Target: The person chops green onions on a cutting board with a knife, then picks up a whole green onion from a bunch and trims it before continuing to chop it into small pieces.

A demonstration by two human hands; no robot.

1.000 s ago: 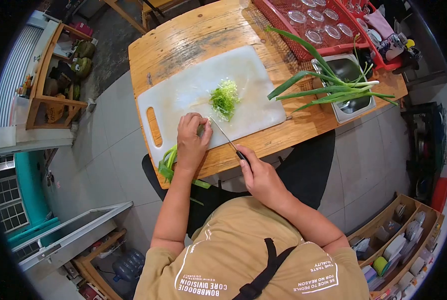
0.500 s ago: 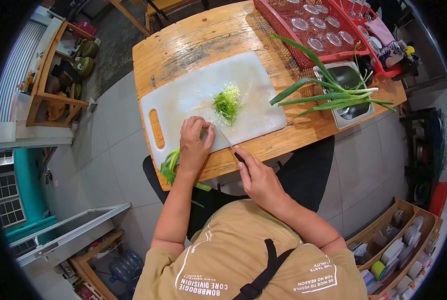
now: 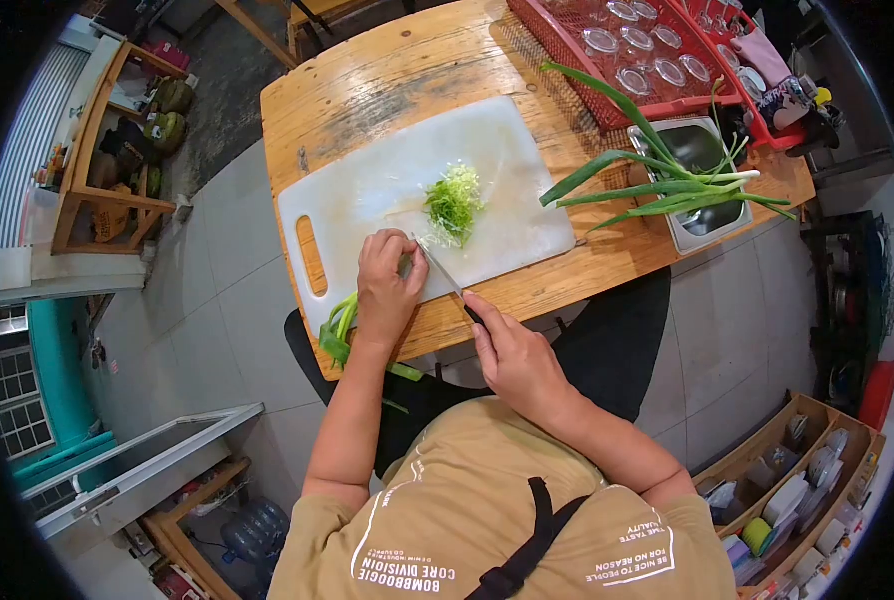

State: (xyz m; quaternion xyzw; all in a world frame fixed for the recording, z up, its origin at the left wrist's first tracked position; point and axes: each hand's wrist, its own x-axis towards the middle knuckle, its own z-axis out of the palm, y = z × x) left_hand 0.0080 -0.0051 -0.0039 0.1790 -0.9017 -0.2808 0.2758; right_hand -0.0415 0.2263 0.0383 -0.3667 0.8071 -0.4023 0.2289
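Observation:
A white cutting board [image 3: 367,180] lies on a wooden table [image 3: 387,70]. My left hand [image 3: 387,285] presses a bunch of spring onions [image 3: 335,328] down at the board's near edge; their green ends hang off the table. In my right hand [image 3: 512,355] is a knife [image 3: 445,275], its blade touching the onions right beside my left fingers. A pile of chopped green onion [image 3: 454,203] sits mid-board, just beyond the blade.
Whole spring onions [image 3: 667,175] lie across a small metal tray [image 3: 702,215] at the table's right end. Red crates of glasses [image 3: 627,55] stand behind it. Wooden shelves [image 3: 107,150] are at left, and a box of supplies [image 3: 797,490] sits on the floor at right.
The knife has kept working at the same spot beside my left fingers, with only small shifts. My left hand has stayed on the onions.

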